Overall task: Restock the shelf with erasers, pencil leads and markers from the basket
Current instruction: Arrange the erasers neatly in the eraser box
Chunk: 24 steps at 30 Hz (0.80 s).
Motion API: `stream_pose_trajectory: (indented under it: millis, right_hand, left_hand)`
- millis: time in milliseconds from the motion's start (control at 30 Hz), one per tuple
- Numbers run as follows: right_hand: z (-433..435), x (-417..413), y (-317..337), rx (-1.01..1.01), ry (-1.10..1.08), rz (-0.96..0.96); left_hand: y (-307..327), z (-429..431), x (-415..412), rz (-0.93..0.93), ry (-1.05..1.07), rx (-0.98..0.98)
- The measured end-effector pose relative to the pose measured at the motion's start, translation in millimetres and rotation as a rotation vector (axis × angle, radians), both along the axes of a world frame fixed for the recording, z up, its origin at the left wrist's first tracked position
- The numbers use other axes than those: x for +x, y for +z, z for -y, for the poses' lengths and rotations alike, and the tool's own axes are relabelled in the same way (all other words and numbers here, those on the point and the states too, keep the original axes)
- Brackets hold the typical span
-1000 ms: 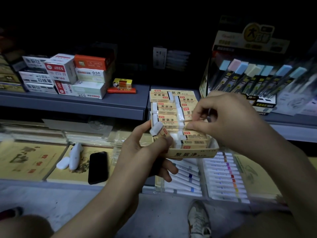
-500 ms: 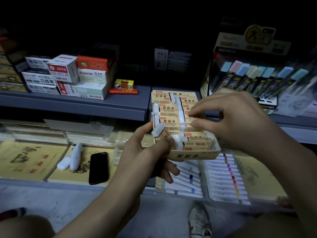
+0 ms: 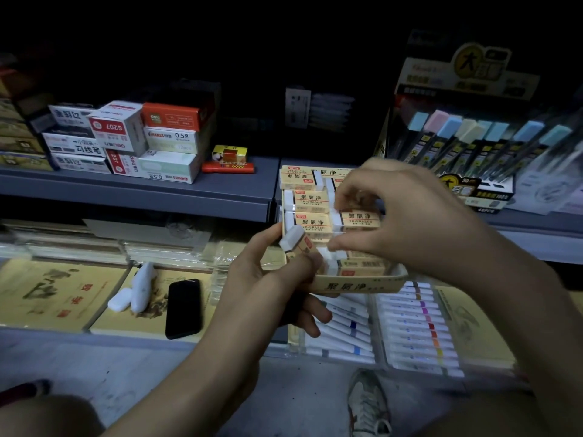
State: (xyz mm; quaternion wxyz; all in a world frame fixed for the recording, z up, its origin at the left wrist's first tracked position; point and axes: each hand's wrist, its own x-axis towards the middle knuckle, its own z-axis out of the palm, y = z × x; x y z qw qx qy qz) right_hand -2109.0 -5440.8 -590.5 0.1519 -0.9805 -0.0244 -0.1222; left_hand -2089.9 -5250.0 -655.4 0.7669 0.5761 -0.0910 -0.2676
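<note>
1. Cardboard eraser tray (image 3: 356,286), cream with dark lettering, juts out past the front edge of the grey shelf (image 3: 220,190), with rows of sleeved erasers inside.
2. Its near left corner sits in the left hand (image 3: 268,285): fingers are curled underneath and the thumb pins a loose eraser (image 3: 298,242) against the rim, white end tilted up.
3. Arched over the tray, the right hand (image 3: 410,216) pinches one sleeved eraser (image 3: 359,219) between thumb and fingertips.
4. Marker sets (image 3: 416,329) lie below the tray, with a black phone (image 3: 183,307) further left.
5. To the tray's right on the shelf stands a pencil-lead display (image 3: 473,137).
</note>
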Motion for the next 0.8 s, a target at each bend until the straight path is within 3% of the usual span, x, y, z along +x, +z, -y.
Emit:
stream_pose_trajectory:
  millis: [300, 467, 567, 633, 800]
  right_hand:
    - [-8.6, 20.9, -2.9, -0.045, 0.006, -0.047]
    - [-7.9, 24.1, 3.8, 0.179, 0.003, -0.030]
    - [-8.5, 40.7, 7.6, 0.059, -0.019, 0.065]
    - [-10.3, 54.0, 5.9, 0.000, -0.042, 0.025]
    - [-26.2, 77.6, 0.5, 0.023, -0.104, -0.016]
  left_hand:
    - [0.7, 0.7, -1.8, -0.005, 0.017, -0.003]
    - [1.9, 0.2, -1.1, -0.014, 0.009, -0.013]
    - [1.0, 0.8, -0.9, -0.021, 0.014, -0.015]
    - [1.7, 1.1, -1.7, -0.021, 0.011, -0.015]
    - [0.8, 1.0, -2.0, -0.014, 0.022, 0.002]
